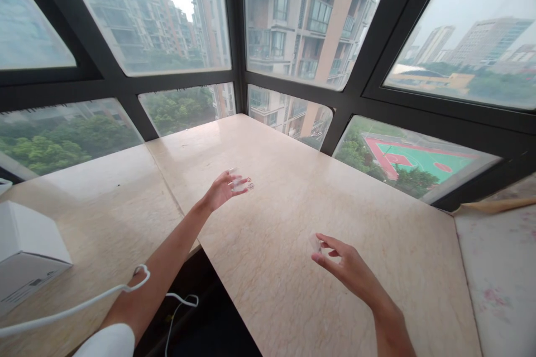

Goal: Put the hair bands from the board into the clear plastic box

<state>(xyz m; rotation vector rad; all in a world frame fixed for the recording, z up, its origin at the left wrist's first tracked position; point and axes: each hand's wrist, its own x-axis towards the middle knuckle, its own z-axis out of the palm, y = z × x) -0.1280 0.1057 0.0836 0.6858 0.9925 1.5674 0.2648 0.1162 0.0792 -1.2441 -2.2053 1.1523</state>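
My left hand (221,188) is raised over the middle of the pale stone-like counter (268,201), palm partly showing. Its fingers are around a small see-through object (237,182), with tiny ring-like shapes at the fingertips; its exact form is hard to make out. Nearer and to the right, my right hand (341,259) pinches a small clear piece (315,243) between thumb and fingertips. The two hands are well apart, and the two clear things do not touch.
A white box (31,251) stands at the left edge. A white cable (96,297) crosses my left forearm. Below the counter's near edge is a dark gap (209,312). Dark-framed windows (239,28) line the back; floral cloth (498,268) lies at the right.
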